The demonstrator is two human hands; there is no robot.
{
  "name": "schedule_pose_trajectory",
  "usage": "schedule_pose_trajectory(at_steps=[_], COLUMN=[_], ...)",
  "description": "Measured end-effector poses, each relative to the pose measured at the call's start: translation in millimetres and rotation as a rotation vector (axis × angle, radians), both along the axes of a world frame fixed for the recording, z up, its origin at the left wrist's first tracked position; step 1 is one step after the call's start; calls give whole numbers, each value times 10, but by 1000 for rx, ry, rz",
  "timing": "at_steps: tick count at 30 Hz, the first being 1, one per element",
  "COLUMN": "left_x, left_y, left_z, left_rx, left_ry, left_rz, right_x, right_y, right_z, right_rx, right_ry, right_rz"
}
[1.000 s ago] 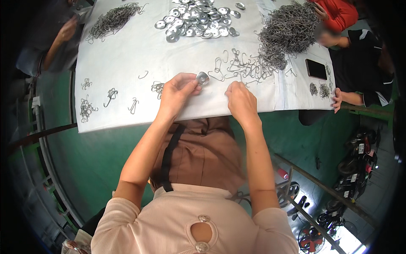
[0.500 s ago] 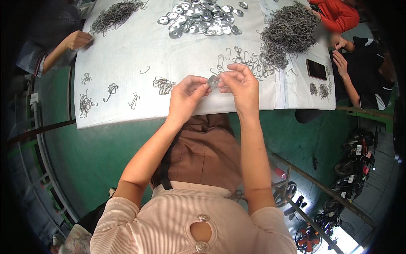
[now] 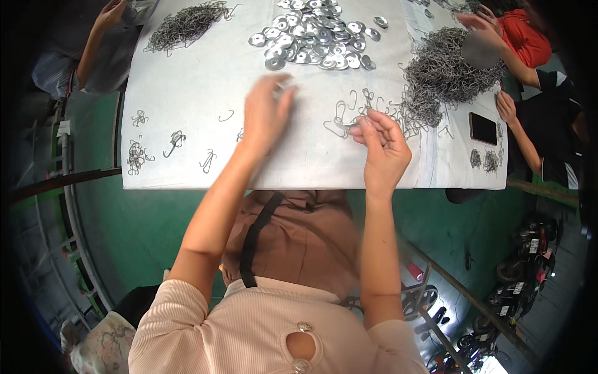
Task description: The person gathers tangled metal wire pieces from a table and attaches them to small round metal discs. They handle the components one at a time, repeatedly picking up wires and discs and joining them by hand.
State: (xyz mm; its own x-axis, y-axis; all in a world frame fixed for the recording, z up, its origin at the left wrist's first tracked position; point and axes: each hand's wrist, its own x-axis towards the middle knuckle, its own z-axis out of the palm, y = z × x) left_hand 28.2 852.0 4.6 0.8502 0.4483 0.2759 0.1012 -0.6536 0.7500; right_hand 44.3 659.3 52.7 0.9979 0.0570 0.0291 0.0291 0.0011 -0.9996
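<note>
and here's the right hand (image 3: 386, 146), thumb and fingertips pinched tight on a small metal piece (image 3: 350, 126), below and to the right of the disc pile (image 3: 321, 40); disc, hook or both, i can't tell. loose hooks (image 3: 367, 100) crowd right round those fingertips, so that's the tight side; the roomier side is leftward, where white cloth stretches across below the pile. over to the left hand (image 3: 265, 118), blurred, just below the pile and a touch left of it, thumb spread well away from the fingers, no piece to be seen between them! a strip of cloth separates those fingers from the lowest discs. the table (image 3: 311, 174) runs out well below the pile, and both forearms cross that near edge. far down-left of the pile, small hook bunches (image 3: 136, 156) sit close to the left edge. up left of it, a dark hook heap (image 3: 187, 26); to its right, the big hook heap (image 3: 448, 78). far down-right of the pile lies a phone (image 3: 483, 128), a co-worker's hand (image 3: 506, 107) at the right edge near it.
</note>
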Motion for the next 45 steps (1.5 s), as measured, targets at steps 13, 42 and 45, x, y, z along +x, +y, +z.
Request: schedule_pose_trajectory(at_steps=[13, 42, 45], left_x=[154, -187, -231], left_y=[264, 19, 24], left_z=[215, 600, 565], left_rx=[-398, -581, -556], left_ry=[168, 93, 113], left_rz=[-165, -206, -233], right_x=[12, 854, 747], right_y=[-3, 264, 250], right_z=[-79, -405, -273], right_rx=[-100, -1317, -1006], right_ry=[-60, -164, -121], right_rz=[90, 153, 182])
